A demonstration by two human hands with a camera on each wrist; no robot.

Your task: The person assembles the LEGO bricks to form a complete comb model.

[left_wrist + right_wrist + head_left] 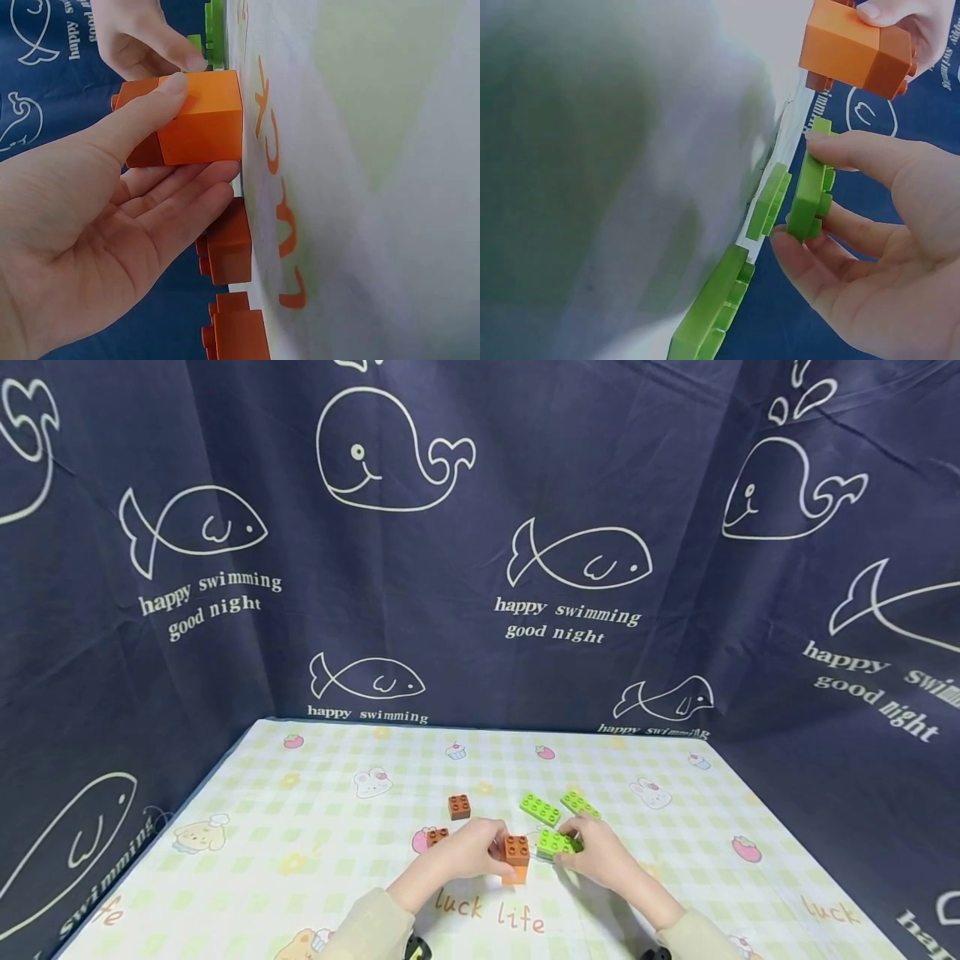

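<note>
My left hand (476,850) grips a two-brick stack between thumb and fingers. In it, a reddish-brown toy building brick (516,848) sits on top of an orange brick (202,112). The stack stands upright at the cloth. My right hand (602,855) pinches a flat lime-green building brick (808,196) by its ends, studs up, just right of the stack. In the right wrist view this green brick appears slightly above the cloth. A small gap separates it from the stack.
Two loose brown bricks, a farther one (459,807) and a nearer one (437,836), lie left of the stack. Two more flat green bricks, one left (540,808) and one right (576,802), lie beyond my right hand. A patterned cloth (300,893) covers the table; dark curtains (450,585) surround it.
</note>
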